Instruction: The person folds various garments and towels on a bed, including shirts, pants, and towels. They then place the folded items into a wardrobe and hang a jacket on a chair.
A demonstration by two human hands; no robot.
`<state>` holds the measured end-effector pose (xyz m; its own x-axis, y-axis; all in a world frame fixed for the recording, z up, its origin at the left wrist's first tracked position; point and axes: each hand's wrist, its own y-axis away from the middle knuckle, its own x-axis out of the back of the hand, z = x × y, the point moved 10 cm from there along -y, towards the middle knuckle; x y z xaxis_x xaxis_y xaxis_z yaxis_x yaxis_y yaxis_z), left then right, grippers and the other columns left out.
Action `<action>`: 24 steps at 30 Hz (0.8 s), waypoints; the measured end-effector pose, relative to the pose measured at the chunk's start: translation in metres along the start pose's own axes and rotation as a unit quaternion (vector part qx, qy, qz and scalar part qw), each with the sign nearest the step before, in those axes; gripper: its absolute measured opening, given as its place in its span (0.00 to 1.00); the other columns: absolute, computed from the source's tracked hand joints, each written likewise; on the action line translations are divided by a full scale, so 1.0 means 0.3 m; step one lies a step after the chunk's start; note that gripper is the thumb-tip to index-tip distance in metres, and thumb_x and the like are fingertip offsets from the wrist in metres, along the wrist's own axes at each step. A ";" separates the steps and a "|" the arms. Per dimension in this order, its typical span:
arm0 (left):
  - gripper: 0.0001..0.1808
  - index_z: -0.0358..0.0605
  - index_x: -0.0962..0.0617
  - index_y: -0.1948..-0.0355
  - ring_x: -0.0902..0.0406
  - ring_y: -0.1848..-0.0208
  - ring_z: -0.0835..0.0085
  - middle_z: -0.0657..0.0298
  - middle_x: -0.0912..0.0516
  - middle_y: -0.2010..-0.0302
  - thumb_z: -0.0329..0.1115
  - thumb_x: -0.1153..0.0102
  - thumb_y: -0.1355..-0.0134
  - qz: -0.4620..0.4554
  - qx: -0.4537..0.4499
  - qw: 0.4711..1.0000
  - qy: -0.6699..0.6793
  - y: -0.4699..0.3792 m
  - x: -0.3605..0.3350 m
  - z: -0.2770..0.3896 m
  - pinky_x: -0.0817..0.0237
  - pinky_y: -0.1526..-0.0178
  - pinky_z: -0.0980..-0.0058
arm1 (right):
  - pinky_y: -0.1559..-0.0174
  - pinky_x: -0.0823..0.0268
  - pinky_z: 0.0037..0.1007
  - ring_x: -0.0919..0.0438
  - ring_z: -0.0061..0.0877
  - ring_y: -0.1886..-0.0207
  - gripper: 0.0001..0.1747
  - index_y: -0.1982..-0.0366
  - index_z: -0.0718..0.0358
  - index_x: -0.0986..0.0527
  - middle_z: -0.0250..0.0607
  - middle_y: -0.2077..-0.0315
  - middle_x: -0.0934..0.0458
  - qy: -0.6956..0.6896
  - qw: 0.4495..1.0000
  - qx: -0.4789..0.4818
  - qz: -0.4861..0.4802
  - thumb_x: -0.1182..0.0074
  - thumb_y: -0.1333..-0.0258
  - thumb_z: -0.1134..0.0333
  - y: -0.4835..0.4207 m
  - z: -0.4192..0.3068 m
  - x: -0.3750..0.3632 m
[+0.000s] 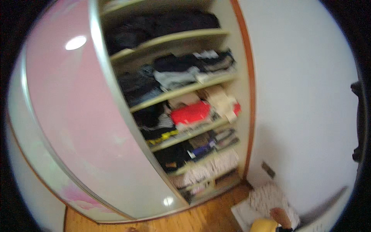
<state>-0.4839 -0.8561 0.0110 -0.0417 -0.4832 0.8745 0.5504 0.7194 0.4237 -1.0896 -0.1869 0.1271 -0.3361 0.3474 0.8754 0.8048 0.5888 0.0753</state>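
Observation:
At the lower right, my right hand is over or against a pale patterned cloth, with a dark band at the wrist. Blur hides whether its fingers grip the cloth. Something yellow, perhaps fabric, lies just left of the hand. My left hand is out of view. Before me a wardrobe stands partly uncovered, its shelves holding folded clothes: dark ones high up, a light grey garment, a red garment, and a pale patterned bundle low down.
A pink and white sliding door with a metal edge covers the wardrobe's left part. To the right is a pale wall with a small plate low on it. Wooden floor runs along the wardrobe's base.

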 end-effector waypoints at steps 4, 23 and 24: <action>0.11 0.42 0.19 0.69 0.23 0.73 0.59 0.52 0.19 0.75 0.39 0.43 0.43 0.242 0.114 0.958 0.108 0.095 0.476 -0.103 0.32 0.69 0.61 | 0.63 0.31 0.34 0.22 0.38 0.68 0.09 0.65 0.65 0.23 0.46 0.69 0.20 -0.045 0.987 0.095 0.118 0.45 0.48 0.68 -0.253 -0.175 0.391; 0.16 0.37 0.21 0.59 0.21 0.61 0.66 0.54 0.18 0.65 0.40 0.47 0.37 0.401 -0.079 0.894 0.184 0.066 1.126 0.368 0.30 0.55 0.70 | 0.41 0.40 0.39 0.34 0.43 0.40 0.42 0.39 0.60 0.38 0.53 0.42 0.35 0.009 0.698 0.509 0.504 0.43 0.51 0.44 -0.967 -2.395 1.639; 0.19 0.36 0.23 0.50 0.21 0.54 0.62 0.49 0.18 0.57 0.38 0.47 0.37 0.330 -0.030 0.919 0.213 0.031 1.069 0.338 0.32 0.50 0.68 | 0.39 0.42 0.41 0.37 0.45 0.38 0.45 0.38 0.60 0.38 0.54 0.40 0.37 0.038 0.673 0.505 0.540 0.43 0.53 0.41 -0.982 -2.493 1.650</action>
<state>-0.5766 -0.9538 0.3193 0.6412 -0.1113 0.7593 0.3844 0.9030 -0.1922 -1.1271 -0.7342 0.8954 0.2337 0.9546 0.1847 -0.1950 0.2322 -0.9529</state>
